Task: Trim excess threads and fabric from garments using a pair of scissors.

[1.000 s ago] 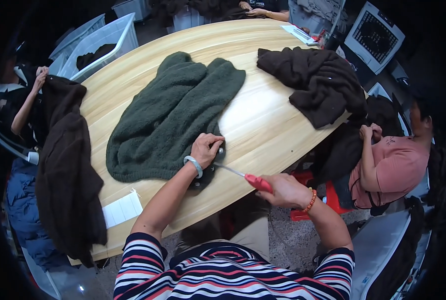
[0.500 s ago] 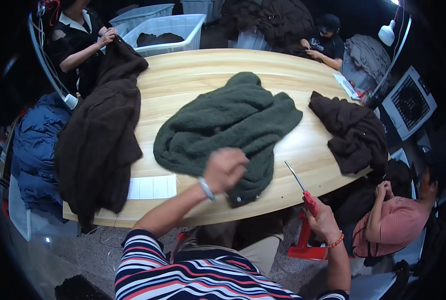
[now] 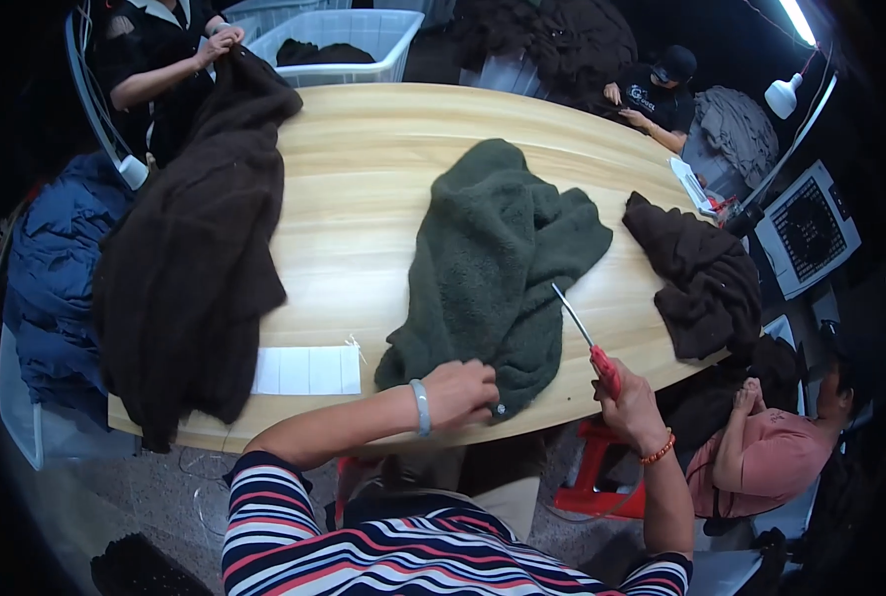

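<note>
A dark green fleece garment (image 3: 488,258) lies bunched on the wooden table in front of me. At its near end, my left hand (image 3: 458,393) has its fingers curled in on the cloth. A small shiny snap or button (image 3: 501,409) shows just beside that hand, close to the table's front edge. My right hand (image 3: 630,405) is closed round the red handles of a pair of scissors (image 3: 575,318). Their long metal blades point away from me, with the tips by the garment's right side.
A dark brown garment (image 3: 195,268) covers the table's left side, its far end held by a standing person. Another brown garment (image 3: 701,273) lies at right. White paper labels (image 3: 309,371) sit near the front edge. A seated person in pink (image 3: 776,452) is close on my right, beside a red stool (image 3: 602,482).
The green garment's left part has been drawn in to the right, leaving it narrower and longer. My left hand has come down nearer the table's front edge. The scissors stay in my right hand.
</note>
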`<action>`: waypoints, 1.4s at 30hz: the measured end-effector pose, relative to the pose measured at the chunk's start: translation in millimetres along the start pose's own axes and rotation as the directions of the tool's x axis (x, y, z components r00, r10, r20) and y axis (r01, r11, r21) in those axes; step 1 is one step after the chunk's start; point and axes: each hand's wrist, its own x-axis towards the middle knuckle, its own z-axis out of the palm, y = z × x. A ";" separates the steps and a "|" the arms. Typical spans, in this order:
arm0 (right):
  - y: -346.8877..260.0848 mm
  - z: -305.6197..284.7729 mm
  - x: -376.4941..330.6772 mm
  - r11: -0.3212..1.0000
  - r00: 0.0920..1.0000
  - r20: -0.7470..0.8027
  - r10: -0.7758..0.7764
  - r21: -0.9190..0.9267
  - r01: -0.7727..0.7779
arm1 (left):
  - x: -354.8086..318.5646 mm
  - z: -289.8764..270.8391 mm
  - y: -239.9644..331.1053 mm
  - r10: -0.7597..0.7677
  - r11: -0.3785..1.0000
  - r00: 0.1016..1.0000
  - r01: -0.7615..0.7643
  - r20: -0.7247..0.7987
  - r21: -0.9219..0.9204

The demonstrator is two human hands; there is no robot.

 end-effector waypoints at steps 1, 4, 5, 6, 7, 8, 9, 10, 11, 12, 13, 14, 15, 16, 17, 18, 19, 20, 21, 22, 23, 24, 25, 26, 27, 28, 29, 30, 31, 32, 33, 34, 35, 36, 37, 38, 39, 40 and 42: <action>-1.4 -0.3 0.8 1.000 1.000 -0.017 0.003 -0.005 -0.003 | -2.5 -2.7 8.5 -0.025 0.988 0.997 0.036 0.073 -0.148; -4.0 -1.3 -2.7 1.000 1.000 -0.007 0.027 -0.016 -0.027 | -1.9 -31.1 -12.6 -0.165 0.986 0.902 0.155 -0.400 -0.057; -3.7 -0.4 -2.8 0.999 0.999 -0.007 0.039 -0.017 -0.039 | -6.5 -33.0 -30.2 -0.210 0.966 0.805 0.258 -0.554 0.009; -2.0 0.0 -3.6 0.998 0.999 0.014 0.052 -0.021 -0.052 | -11.1 -33.5 -47.5 -0.333 0.924 0.760 0.380 -0.558 -0.033; -0.2 1.6 -2.7 0.998 0.998 0.040 0.055 -0.020 -0.055 | -20.2 -31.0 -66.1 -0.450 0.862 0.696 0.502 -0.559 -0.069; -0.9 3.9 -1.7 0.999 0.998 0.043 0.046 -0.025 -0.044 | -36.5 -18.0 -94.1 -0.577 0.803 0.636 0.555 -0.513 -0.215; -4.3 4.7 -2.3 0.999 0.998 0.045 0.042 -0.023 -0.041 | -50.8 -4.6 -121.0 -0.690 0.721 0.570 0.596 -0.447 -0.353; -5.2 6.4 -4.2 1.000 0.999 0.028 0.017 -0.005 -0.017 | -46.8 -7.1 -125.8 -0.763 0.647 0.492 0.571 -0.420 -0.506; -6.2 7.5 -5.5 1.000 1.000 0.010 -0.009 0.011 0.009 | -44.5 -9.8 -129.2 -0.760 0.650 0.501 0.570 -0.415 -0.503; -4.4 8.3 -8.6 1.000 1.000 0.002 0.013 0.015 -0.013 | -29.1 -26.9 -112.5 -0.858 0.446 0.474 0.501 -0.196 -0.742; -6.4 7.8 -8.1 1.000 1.000 0.007 -0.005 0.023 0.005 | -21.8 -42.2 -102.8 -0.891 0.179 0.453 0.411 0.030 -0.894; -8.0 7.3 -9.1 0.999 1.000 0.011 -0.023 0.031 0.022 | -15.6 -47.6 -108.9 -0.854 0.116 0.518 0.277 0.046 -0.954; -9.3 5.6 -9.4 0.999 1.000 0.008 -0.029 0.027 0.029 | -6.8 -50.7 -113.3 -0.853 0.121 0.520 0.270 0.039 -0.955; -10.0 3.8 -9.2 0.999 1.000 -0.010 -0.024 0.028 0.025 | 7.0 -51.2 -115.2 -0.835 0.282 0.535 0.217 -0.128 -0.935; -10.9 1.7 -8.6 0.999 0.999 -0.027 -0.020 0.028 0.021 | 19.8 -48.2 -113.2 -0.790 0.436 0.539 0.161 -0.291 -0.885; -7.7 0.6 -7.7 1.000 0.999 -0.033 -0.012 0.028 0.013 | 39.7 -46.1 -89.2 -0.664 0.632 0.646 0.216 -0.376 -0.744; -4.4 -2.3 -8.3 0.999 0.996 -0.085 -0.013 0.038 0.016 | 59.1 -38.2 -57.9 -0.516 0.794 0.748 0.234 -0.417 -0.562; -4.9 -4.9 -9.7 0.999 0.991 -0.135 -0.018 0.047 0.024 | 66.4 -18.6 -39.5 -0.307 0.916 0.860 0.150 -0.409 -0.371; -5.1 -6.5 -10.9 0.999 0.991 -0.137 -0.008 0.049 0.015 | 69.5 0.7 -17.3 -0.190 0.940 0.938 0.089 -0.289 -0.329; -9.4 -9.3 -10.1 0.999 0.990 -0.139 0.010 0.052 -0.002 | 63.7 23.6 -11.4 -0.098 0.974 0.985 0.065 -0.144 -0.219; -10.7 -11.9 -9.7 0.998 0.989 -0.143 0.035 0.055 -0.027 | 61.4 30.6 -2.9 -0.157 0.981 0.971 0.174 0.179 -0.081; -16.2 -14.5 -9.1 0.998 0.991 -0.128 0.038 0.049 -0.032 | 53.0 36.1 1.4 -0.173 0.983 0.968 0.181 0.180 -0.033; -12.2 -11.7 -11.1 0.999 0.990 -0.135 0.028 0.028 -0.024 | 46.9 40.9 2.7 -0.172 0.985 0.967 0.173 0.189 0.007; -12.0 -12.0 -12.0 1.000 0.992 -0.129 0.019 0.011 -0.017 | 42.3 42.2 0.5 -0.098 0.995 0.995 0.098 0.003 0.018; -12.5 -10.2 -11.9 1.000 0.994 -0.112 0.007 0.001 -0.006 | 34.7 41.4 -0.9 -0.031 0.998 0.983 0.039 -0.179 0.041; -13.3 -9.6 -12.0 1.000 0.997 -0.082 0.014 -0.021 -0.016 | 31.9 34.8 2.8 -0.020 0.994 0.950 0.053 -0.312 0.098; -11.8 -7.4 -12.7 0.999 0.996 -0.085 0.032 -0.016 -0.033 | 27.9 33.3 3.9 -0.097 0.982 0.940 0.144 -0.326 0.125; -10.9 -3.4 -9.5 1.000 0.997 -0.074 0.011 -0.024 -0.013 | 24.6 32.7 1.6 -0.124 0.978 0.943 0.168 -0.308 0.123; -11.5 -0.3 -7.4 0.999 0.998 -0.064 -0.010 -0.032 0.008 | 21.8 33.5 -1.5 -0.150 0.974 0.945 0.192 -0.291 0.122; -14.5 1.8 -6.4 1.000 0.999 -0.038 -0.014 -0.008 0.013 | 17.8 37.2 -7.4 -0.142 0.979 0.955 0.175 -0.262 0.108; -17.1 3.4 -5.3 1.000 0.999 -0.043 -0.013 -0.007 0.012 | 20.5 36.8 -9.7 -0.137 0.979 0.956 0.171 -0.261 0.110; -19.5 4.9 -4.8 1.000 1.000 -0.020 -0.007 -0.017 0.006 | 25.1 35.6 -12.6 -0.184 0.980 0.921 0.198 -0.343 0.005; -21.0 5.4 -4.4 1.000 1.000 0.002 0.000 -0.027 0.000 | 31.3 34.0 -15.9 -0.237 0.971 0.877 0.214 -0.417 -0.103; -21.6 6.5 -4.5 1.000 1.000 0.017 0.012 -0.018 -0.012 | 41.8 26.8 -16.3 -0.432 0.884 0.799 0.283 -0.418 -0.372; -21.8 7.3 -5.6 1.000 1.000 0.015 0.012 -0.017 -0.012 | 51.3 23.0 -22.7 -0.543 0.821 0.718 0.345 -0.436 -0.454; -21.4 8.4 -7.0 1.000 1.000 0.017 0.000 -0.017 0.001 | 61.1 22.5 -36.9 -0.506 0.861 0.671 0.359 -0.542 -0.359; -21.8 8.2 -8.2 1.000 1.000 0.018 -0.012 -0.019 0.013 | 70.5 25.4 -54.3 -0.453 0.888 0.621 0.377 -0.640 -0.264; -23.2 7.8 -8.6 1.000 1.000 0.018 -0.017 -0.021 0.017 | 77.7 28.7 -71.6 -0.452 0.888 0.618 0.376 -0.644 -0.263; -25.0 6.3 -9.4 0.999 0.999 0.021 -0.031 -0.032 0.032 | 90.0 35.3 -94.9 -0.683 0.681 0.628 0.364 -0.373 -0.635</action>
